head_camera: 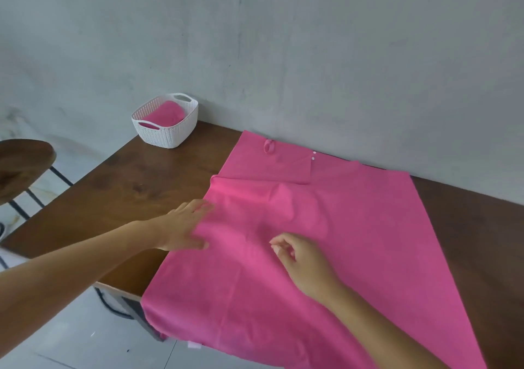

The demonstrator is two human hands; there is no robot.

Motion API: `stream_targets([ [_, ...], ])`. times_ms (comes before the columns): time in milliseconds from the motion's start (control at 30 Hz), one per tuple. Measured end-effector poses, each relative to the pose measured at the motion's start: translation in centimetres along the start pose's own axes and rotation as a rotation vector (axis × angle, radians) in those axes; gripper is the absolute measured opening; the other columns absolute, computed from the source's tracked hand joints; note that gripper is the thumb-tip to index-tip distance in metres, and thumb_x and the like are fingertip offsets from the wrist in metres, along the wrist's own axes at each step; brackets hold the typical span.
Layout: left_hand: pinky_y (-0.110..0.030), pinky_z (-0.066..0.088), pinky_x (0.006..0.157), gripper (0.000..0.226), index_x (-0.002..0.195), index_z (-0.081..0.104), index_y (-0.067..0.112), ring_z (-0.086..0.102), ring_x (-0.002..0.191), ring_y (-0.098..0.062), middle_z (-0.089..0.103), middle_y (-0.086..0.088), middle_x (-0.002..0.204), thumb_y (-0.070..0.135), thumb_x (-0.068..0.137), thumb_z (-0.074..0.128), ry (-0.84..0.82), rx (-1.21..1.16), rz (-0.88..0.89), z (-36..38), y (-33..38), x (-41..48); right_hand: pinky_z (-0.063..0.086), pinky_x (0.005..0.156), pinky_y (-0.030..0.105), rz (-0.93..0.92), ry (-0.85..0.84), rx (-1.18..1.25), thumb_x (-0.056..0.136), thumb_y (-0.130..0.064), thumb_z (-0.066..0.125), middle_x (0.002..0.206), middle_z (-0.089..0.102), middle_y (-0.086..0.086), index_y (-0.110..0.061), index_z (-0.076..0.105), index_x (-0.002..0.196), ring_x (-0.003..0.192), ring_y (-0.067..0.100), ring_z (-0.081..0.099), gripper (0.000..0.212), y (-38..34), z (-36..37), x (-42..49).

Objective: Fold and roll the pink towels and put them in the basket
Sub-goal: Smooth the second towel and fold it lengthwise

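A large pink towel lies spread over the brown wooden table, its near edge hanging over the front. A loop and two white snaps show near its far edge. My left hand rests flat on the towel's left edge with straight fingers. Over the towel's middle my right hand hovers with fingers loosely curled, holding nothing. At the table's far left corner stands a white woven basket, and a rolled pink towel lies inside it.
A grey wall runs right behind the table. A wooden stool with black metal legs stands to the left, over a pale tiled floor. Bare tabletop shows between the basket and the spread towel, and at the far right.
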State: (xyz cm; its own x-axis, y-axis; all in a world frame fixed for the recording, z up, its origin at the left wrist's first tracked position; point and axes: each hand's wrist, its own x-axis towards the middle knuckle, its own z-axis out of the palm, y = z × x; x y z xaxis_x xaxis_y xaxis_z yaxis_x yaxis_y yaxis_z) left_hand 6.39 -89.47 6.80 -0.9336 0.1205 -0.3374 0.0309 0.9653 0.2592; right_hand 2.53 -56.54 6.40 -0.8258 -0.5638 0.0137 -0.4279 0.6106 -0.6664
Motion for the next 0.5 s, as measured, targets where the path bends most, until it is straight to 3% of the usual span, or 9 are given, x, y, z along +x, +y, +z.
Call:
stream_targets([
  [300,-0.051,0.027,0.118,0.090,0.161,0.013,0.021,0.018,0.152,-0.028,0.011,-0.005,0.166,0.059,0.093,0.059,0.182,0.113,0.067,-2.5,5.8,7.0,0.048,0.095,0.022,0.047,0.027,0.043,0.103,-0.033,0.051,0.107,0.066,-0.027,-0.037,0.066,0.110,0.106,-0.007,0.058,0.017,4.6,-3.1,-0.3],
  [500,-0.050,0.022,0.121,0.088,0.161,0.017,0.017,0.023,0.151,-0.029,0.021,-0.008,0.165,0.060,0.095,0.055,0.188,0.091,0.036,-3.8,7.9,12.1,0.047,0.093,0.021,0.077,0.047,0.028,0.103,-0.031,0.053,0.106,0.066,-0.026,-0.036,0.067,0.110,0.105,-0.006,0.058,0.016,5.8,-4.0,1.0],
])
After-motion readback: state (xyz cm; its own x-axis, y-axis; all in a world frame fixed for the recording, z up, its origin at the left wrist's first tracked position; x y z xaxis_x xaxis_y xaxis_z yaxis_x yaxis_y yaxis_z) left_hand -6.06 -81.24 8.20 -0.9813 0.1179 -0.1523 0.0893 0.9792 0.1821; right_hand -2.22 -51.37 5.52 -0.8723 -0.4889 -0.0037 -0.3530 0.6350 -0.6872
